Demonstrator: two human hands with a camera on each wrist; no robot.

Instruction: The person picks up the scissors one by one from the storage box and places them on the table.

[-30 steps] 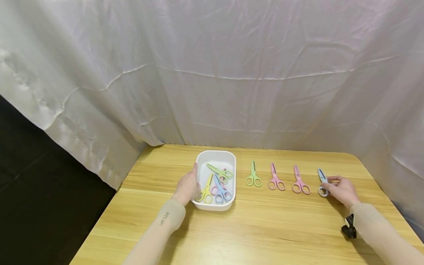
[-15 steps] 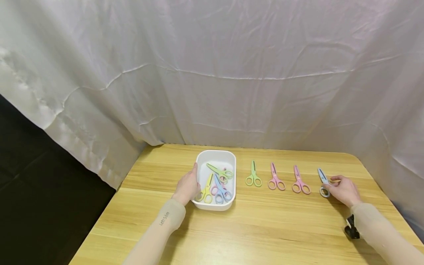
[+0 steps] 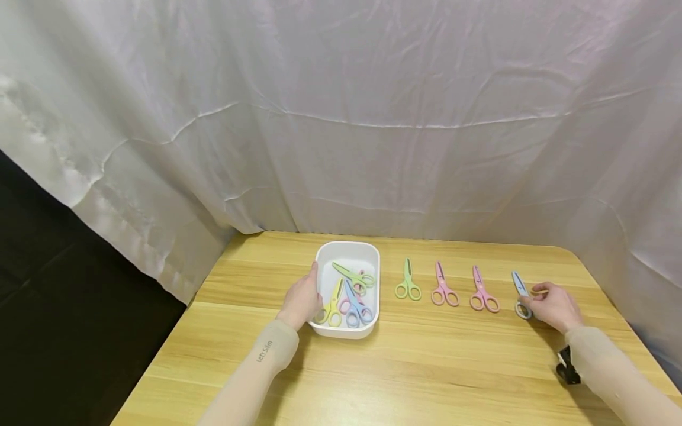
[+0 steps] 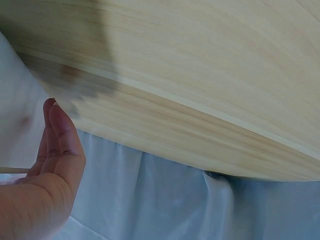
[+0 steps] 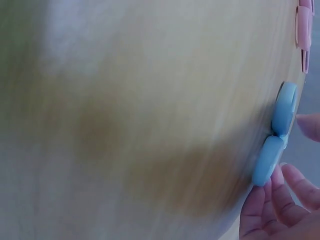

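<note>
My left hand (image 3: 301, 299) holds the left wall of a white plastic box (image 3: 345, 333). In the left wrist view its fingers (image 4: 62, 132) lie against the box's outer wall (image 4: 20, 110); the thumb is hidden. Inside the box lie yellow scissors (image 3: 334, 306), green scissors (image 3: 353, 276), blue scissors (image 3: 356, 307) and partly covered pink ones. At the right end of a row on the table, my right hand (image 3: 554, 306) holds another pair of blue scissors (image 3: 520, 285) by the handle, blades pointing away. The right wrist view shows fingertips (image 5: 272, 182) right at one handle loop (image 5: 267, 161).
Left of the held blue scissors, green scissors (image 3: 408, 287) and two pink pairs, one nearer the box (image 3: 443, 290) and one farther right (image 3: 482, 293), lie spaced out on the wooden table (image 3: 426, 361). A pale curtain (image 3: 373, 148) hangs behind the table's back edge.
My right hand has shifted the blue scissors' handle slightly right and nearer me, turning them a little. The left hand, the box and the other scissors have stayed put.
</note>
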